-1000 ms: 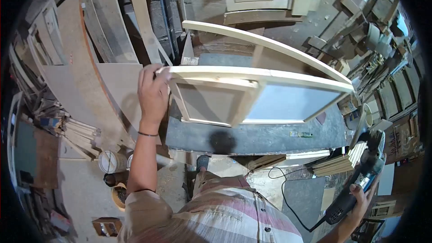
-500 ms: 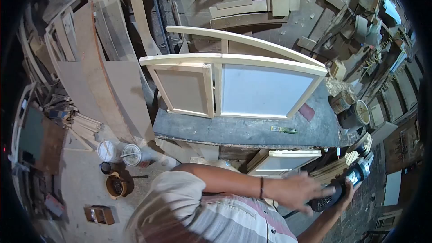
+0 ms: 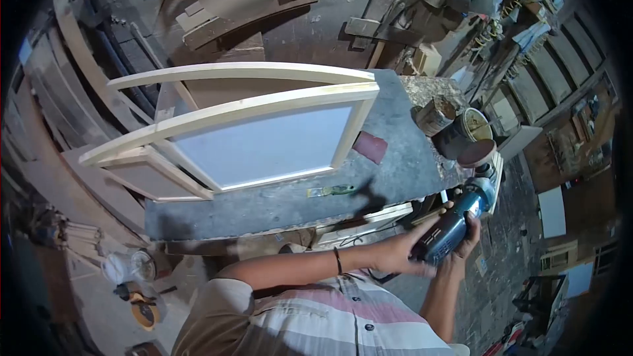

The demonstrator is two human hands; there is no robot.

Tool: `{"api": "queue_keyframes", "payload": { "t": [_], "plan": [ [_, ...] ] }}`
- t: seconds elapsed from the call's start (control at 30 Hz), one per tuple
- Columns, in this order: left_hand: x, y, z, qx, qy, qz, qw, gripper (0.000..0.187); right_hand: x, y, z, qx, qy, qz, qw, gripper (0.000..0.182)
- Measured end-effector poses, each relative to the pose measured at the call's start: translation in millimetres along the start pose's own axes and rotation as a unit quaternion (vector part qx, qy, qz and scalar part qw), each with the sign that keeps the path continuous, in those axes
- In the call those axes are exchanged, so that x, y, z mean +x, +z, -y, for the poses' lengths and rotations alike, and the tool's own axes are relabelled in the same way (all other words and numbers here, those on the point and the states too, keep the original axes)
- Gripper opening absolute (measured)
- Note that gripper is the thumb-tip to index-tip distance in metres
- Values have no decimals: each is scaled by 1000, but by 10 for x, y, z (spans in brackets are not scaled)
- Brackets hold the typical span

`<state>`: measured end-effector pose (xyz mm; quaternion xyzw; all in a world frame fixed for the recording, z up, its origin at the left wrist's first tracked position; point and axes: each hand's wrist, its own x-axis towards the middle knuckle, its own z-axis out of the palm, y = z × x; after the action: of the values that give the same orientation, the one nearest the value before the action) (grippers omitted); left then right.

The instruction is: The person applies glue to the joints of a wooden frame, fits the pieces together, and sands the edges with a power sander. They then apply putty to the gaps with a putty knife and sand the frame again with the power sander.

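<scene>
An angle grinder (image 3: pixel 443 236) with a round reddish disc (image 3: pixel 476 153) at its head is held out to the right of my body, head pointing away from me. My right hand (image 3: pixel 469 234) is wrapped around its body from the right. At the rear end, my left hand (image 3: pixel 399 252) closes on the dark housing; some of its fingers are hidden behind the tool. On the dark workbench (image 3: pixel 277 211) stands a pale wooden frame (image 3: pixel 283 104) with a curved top rail and a whitish panel. A second curved rail (image 3: pixel 237 71) shows behind it.
A scraper or brush with a green handle (image 3: pixel 339 190) and a dark red piece of abrasive (image 3: pixel 370 147) lie on the bench. Tubs (image 3: pixel 475 125) stand at its right end. Below the front edge is another frame (image 3: pixel 362 224). Buckets (image 3: pixel 142 265) sit on the floor at left.
My left hand has moved from hovering with spread fingers onto the grinder's rear. The grinder's disc has come into view, and my view has turned towards the right.
</scene>
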<state>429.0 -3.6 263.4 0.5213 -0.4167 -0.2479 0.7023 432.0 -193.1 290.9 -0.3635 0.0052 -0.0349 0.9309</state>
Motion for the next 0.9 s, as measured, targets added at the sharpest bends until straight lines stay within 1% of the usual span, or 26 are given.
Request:
{"api": "queue_keyframes", "payload": {
  "t": [0.03,0.07,0.1,0.13,0.17,0.2,0.23,0.27,0.3,0.33,0.4,0.43,0.47,0.5,0.53,0.57,0.6,0.63,0.67,0.7,0.73,0.77,0.8,0.87,0.9],
  "plan": [
    [103,-118,95,-253,-129,22,959,61,181,-128,-36,61,13,52,997,77],
    [188,-151,53,-403,-200,-18,893,54,366,-342,-104,111,32,68,991,79],
    [295,-128,100,-370,-206,-42,905,55,546,-556,-171,160,54,82,982,80],
    [417,-115,175,-335,-212,-70,915,56,707,-604,-149,133,90,96,982,80],
    [609,-9,523,-188,-146,-152,959,68,866,-651,-124,105,125,112,980,79],
    [744,-75,394,-129,-218,-116,960,88,1009,-608,-54,41,149,99,983,77],
    [868,11,773,51,-183,-236,953,94,1221,-755,25,-138,175,69,973,74],
    [999,87,1131,232,-154,-344,897,101,1443,-889,81,-312,188,46,930,71],
    [1120,31,1085,213,-275,-337,875,101,1595,-894,-17,-379,170,34,909,61],
    [1213,38,1576,281,-242,-372,851,97,1817,-1127,-127,-408,195,31,891,56],
    [1333,39,1624,317,-326,-307,836,90,2280,-1771,-370,-432,189,82,878,53],
    [1370,116,1706,386,-307,-300,816,80,2502,-2027,-466,-426,198,95,878,53],
    [1415,130,1663,386,-315,-312,809,80,2711,-2256,-553,-432,196,124,872,53],
    [1430,121,1547,353,-315,-305,827,76,2914,-2473,-651,-435,193,153,866,53],
    [1414,152,1463,320,-317,-294,843,72,3151,-2747,-769,-426,202,161,867,53],
    [1332,226,1546,339,-318,-350,813,65,3398,-3009,-906,-515,150,159,828,52],
    [1195,258,1609,330,-320,-373,806,63,3520,-3129,-1014,-597,95,155,781,51],
    [1050,306,1590,307,-321,-402,801,59,3538,-2982,-917,-633,111,154,750,52],
    [816,364,1728,321,-276,-426,800,57,3544,-2888,-879,-623,114,157,758,52],
    [635,420,1884,370,-316,-432,759,56,3546,-2806,-846,-697,110,123,698,58],
    [461,524,1895,339,-364,-451,741,56,3529,-2737,-802,-764,107,86,631,64],
    [323,604,1866,308,-410,-468,720,56,3499,-2661,-732,-772,134,97,614,75],
    [267,659,1847,316,-420,-458,717,56,3480,-2640,-736,-763,143,91,623,75],
    [174,797,1836,252,-499,-487,670,55,3420,-2645,-762,-781,86,78,613,68],
    [157,854,1850,268,-505,-483,663,55,3407,-2579,-727,-792,106,75,597,75]
  ]
}}
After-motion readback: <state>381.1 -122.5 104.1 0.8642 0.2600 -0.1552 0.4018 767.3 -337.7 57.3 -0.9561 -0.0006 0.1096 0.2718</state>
